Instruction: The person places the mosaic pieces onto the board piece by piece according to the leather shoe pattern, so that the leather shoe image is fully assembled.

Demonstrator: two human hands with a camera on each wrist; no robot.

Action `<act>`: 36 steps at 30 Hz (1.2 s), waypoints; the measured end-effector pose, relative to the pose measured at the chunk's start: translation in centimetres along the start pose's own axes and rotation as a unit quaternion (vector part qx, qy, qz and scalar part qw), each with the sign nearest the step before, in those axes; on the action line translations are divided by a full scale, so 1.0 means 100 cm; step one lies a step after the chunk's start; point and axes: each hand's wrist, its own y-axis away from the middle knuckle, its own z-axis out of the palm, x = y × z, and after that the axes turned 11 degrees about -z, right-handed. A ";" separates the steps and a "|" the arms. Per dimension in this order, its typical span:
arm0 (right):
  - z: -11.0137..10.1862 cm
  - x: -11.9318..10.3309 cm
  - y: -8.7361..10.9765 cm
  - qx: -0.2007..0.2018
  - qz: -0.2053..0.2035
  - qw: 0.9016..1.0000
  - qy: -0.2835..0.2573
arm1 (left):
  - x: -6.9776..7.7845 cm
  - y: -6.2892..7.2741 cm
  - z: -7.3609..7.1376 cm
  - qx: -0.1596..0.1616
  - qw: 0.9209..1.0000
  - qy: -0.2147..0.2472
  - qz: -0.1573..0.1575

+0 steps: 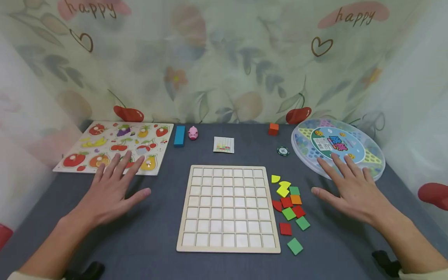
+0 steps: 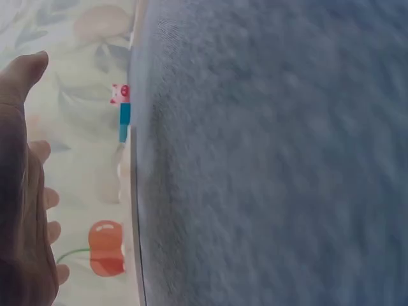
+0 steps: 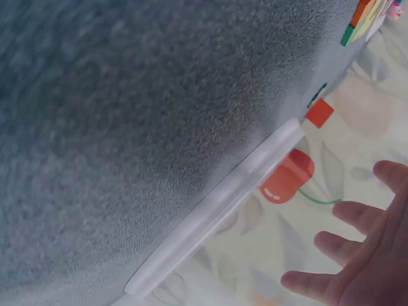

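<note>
My left hand (image 1: 112, 194) is held with spread fingers near the fruit puzzle board (image 1: 120, 144), nothing in its grasp. On the other side, my right hand (image 1: 353, 190) also has its fingers spread and holds nothing; in the head view its fingertips overlap the round clear plastic box (image 1: 367, 136). A wooden grid board (image 1: 228, 249) with white square cells lies between the two hands. Along its right edge are scattered several small flat pieces, among them a green square (image 1: 295, 246), a red square (image 1: 285, 229), an orange square (image 1: 295, 200) and a yellow piece (image 1: 275, 179).
At the back of the dark table stand a blue block (image 1: 179, 136), a pink pig figure (image 1: 193, 133) and an orange-red cube (image 1: 273, 129). A small printed card (image 1: 224, 144) lies behind the grid board. A poker chip (image 1: 282, 151) sits left of the round box. Patterned cloth (image 1: 217, 58) hangs behind.
</note>
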 end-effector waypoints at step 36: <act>0.001 -0.039 -0.085 -0.061 -0.078 0.960 -0.260 | 0.082 -0.034 0.033 -0.133 0.952 0.273 0.038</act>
